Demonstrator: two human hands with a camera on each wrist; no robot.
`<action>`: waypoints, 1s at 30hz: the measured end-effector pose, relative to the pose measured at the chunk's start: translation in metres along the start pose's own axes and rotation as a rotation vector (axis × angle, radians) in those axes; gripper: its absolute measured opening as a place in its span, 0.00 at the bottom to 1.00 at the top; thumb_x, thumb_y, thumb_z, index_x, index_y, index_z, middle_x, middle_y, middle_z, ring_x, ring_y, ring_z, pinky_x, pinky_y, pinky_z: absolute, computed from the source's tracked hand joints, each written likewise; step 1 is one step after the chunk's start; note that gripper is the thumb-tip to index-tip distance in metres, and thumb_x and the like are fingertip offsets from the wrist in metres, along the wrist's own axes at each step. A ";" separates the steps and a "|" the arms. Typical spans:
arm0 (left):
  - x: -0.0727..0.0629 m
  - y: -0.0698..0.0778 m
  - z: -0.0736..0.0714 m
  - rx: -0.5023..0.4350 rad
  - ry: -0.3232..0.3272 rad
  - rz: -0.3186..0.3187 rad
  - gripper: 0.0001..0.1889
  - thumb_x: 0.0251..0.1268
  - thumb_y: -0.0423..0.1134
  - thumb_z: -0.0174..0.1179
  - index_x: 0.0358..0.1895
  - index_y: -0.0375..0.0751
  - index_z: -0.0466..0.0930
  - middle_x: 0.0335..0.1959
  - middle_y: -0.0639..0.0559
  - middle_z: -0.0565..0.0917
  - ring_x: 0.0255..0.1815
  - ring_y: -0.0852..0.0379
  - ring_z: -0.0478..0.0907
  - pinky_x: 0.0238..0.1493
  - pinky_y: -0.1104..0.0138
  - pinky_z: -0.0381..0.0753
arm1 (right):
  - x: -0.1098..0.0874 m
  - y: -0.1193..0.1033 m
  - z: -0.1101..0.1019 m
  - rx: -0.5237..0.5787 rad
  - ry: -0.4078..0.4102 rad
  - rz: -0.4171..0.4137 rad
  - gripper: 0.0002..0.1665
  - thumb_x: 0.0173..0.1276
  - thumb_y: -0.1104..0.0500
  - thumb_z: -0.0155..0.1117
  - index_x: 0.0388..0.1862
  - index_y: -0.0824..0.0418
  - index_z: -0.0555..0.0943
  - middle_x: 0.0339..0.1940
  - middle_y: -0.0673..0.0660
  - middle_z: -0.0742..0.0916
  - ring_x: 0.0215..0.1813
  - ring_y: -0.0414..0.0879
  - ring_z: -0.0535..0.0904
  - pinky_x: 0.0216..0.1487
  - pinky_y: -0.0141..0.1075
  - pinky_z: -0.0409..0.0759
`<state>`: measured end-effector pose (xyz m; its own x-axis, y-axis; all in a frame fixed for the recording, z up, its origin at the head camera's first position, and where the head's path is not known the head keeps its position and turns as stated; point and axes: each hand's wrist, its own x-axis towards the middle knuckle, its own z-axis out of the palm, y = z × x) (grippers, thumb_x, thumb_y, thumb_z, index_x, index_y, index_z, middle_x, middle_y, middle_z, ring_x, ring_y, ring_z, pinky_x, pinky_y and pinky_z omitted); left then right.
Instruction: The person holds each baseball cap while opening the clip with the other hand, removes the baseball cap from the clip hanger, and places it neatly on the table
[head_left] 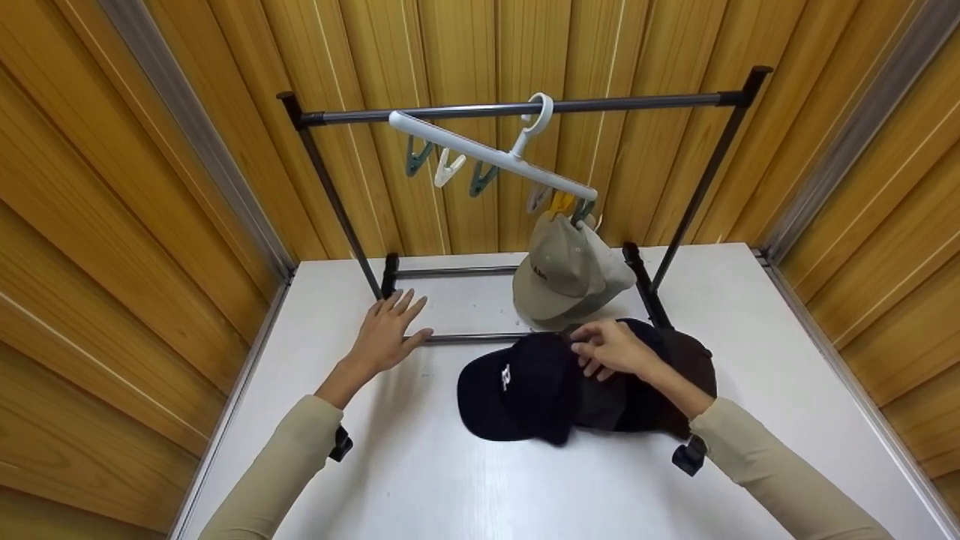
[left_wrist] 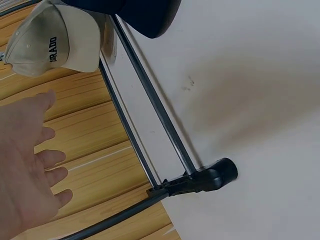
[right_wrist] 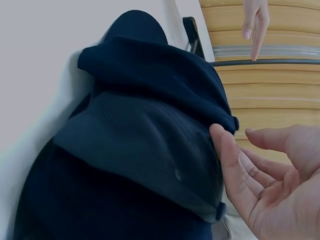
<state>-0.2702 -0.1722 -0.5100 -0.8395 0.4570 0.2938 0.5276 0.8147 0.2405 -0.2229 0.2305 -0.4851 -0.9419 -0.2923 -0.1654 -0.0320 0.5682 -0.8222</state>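
Several dark caps lie nested in a row on the white tabletop, with a navy cap (head_left: 491, 394) bearing a white emblem at the left end and a brown cap (head_left: 696, 364) at the right. Over this row is my right hand (head_left: 611, 350), its fingers bent and the thumb apart from them. In the right wrist view its fingertips (right_wrist: 227, 142) are at the crown of a dark grey cap (right_wrist: 135, 135); whether they touch I cannot tell. My left hand (head_left: 384, 334) holds nothing, fingers spread, near the left foot of the rack.
A black metal rack (head_left: 637, 103) stands at the back. From its bar hangs a tilted white clip hanger (head_left: 457, 140); a beige cap (head_left: 562, 266) and a whitish cap (head_left: 615, 266) hang at its lower right end. Wood-patterned walls (head_left: 112, 225) enclose the white tabletop (head_left: 450, 487).
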 end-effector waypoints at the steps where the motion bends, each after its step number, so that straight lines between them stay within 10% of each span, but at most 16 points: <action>1: 0.005 0.003 0.000 0.001 -0.006 0.007 0.31 0.74 0.52 0.59 0.73 0.37 0.72 0.74 0.31 0.71 0.77 0.31 0.65 0.74 0.36 0.62 | 0.000 0.000 -0.003 -0.010 0.008 -0.006 0.19 0.75 0.63 0.61 0.58 0.74 0.80 0.31 0.65 0.90 0.27 0.48 0.88 0.25 0.36 0.86; 10: 0.069 0.046 -0.002 0.019 -0.011 0.085 0.23 0.75 0.47 0.60 0.64 0.36 0.79 0.67 0.37 0.80 0.69 0.36 0.75 0.66 0.39 0.72 | 0.012 -0.008 -0.026 -0.089 0.137 -0.068 0.15 0.77 0.62 0.60 0.52 0.72 0.84 0.34 0.67 0.91 0.30 0.50 0.89 0.24 0.29 0.82; 17: 0.136 0.092 -0.002 -0.149 0.014 0.118 0.21 0.75 0.42 0.60 0.64 0.35 0.79 0.63 0.39 0.83 0.65 0.38 0.79 0.65 0.42 0.76 | 0.036 -0.017 -0.036 -0.192 0.329 -0.147 0.14 0.73 0.64 0.62 0.52 0.70 0.85 0.44 0.67 0.91 0.44 0.59 0.88 0.38 0.29 0.80; 30: 0.220 0.150 -0.004 -0.545 -0.071 0.026 0.32 0.81 0.34 0.47 0.81 0.28 0.46 0.81 0.33 0.59 0.82 0.42 0.59 0.82 0.55 0.58 | 0.067 -0.026 -0.053 -0.096 0.518 -0.194 0.24 0.71 0.69 0.61 0.65 0.77 0.75 0.60 0.75 0.80 0.63 0.67 0.78 0.66 0.56 0.78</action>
<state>-0.3749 0.0491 -0.4055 -0.8218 0.5132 0.2473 0.5234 0.5088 0.6835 -0.3028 0.2372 -0.4463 -0.9561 0.0031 0.2931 -0.2290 0.6161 -0.7536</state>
